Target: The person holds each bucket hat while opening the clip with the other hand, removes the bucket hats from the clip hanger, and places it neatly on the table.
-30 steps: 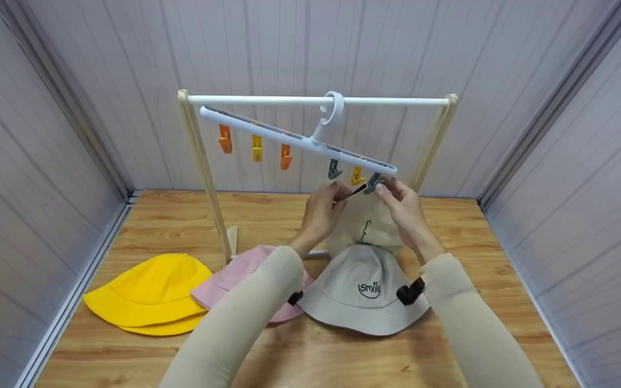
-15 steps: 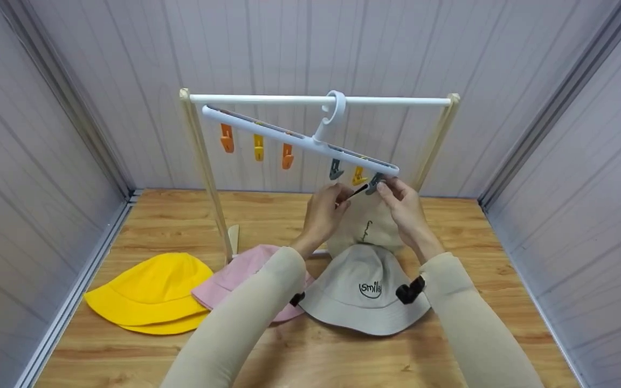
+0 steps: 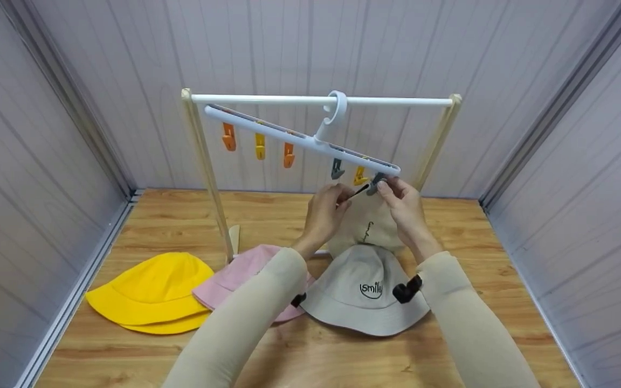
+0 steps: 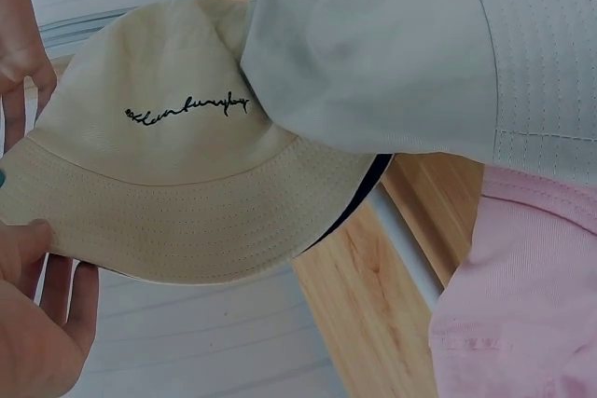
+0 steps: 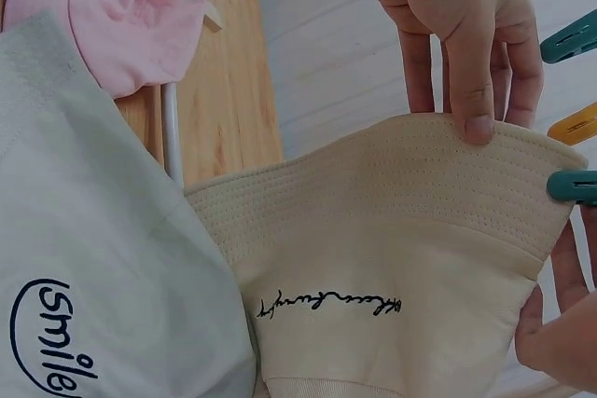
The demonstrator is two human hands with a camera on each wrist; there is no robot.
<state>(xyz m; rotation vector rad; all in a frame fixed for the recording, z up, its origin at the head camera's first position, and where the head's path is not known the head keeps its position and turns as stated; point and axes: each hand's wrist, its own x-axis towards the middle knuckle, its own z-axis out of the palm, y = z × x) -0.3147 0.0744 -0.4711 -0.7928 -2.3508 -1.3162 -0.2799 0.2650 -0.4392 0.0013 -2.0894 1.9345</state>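
A beige bucket hat (image 4: 177,146) with dark script embroidery is held up below the right end of a white clip hanger (image 3: 289,136). My left hand (image 3: 324,213) pinches its brim, the thumb lying on the stitched side in the right wrist view. At the hanger's low end, my right hand (image 3: 406,213) pinches a dark green clothes peg (image 3: 377,184), thumb in front. In the right wrist view this peg's tip (image 5: 567,185) overlaps the brim's corner. Orange, yellow and green pegs hang along the rest of the hanger, holding nothing.
The tilted hanger hooks over a white rod (image 3: 256,99) on a wooden stand (image 3: 202,172). On the wood table (image 3: 364,361) lie a yellow hat (image 3: 154,285), a pink hat (image 3: 235,280) and a grey "smile" hat (image 3: 353,302). Pale walls (image 3: 46,134) enclose three sides.
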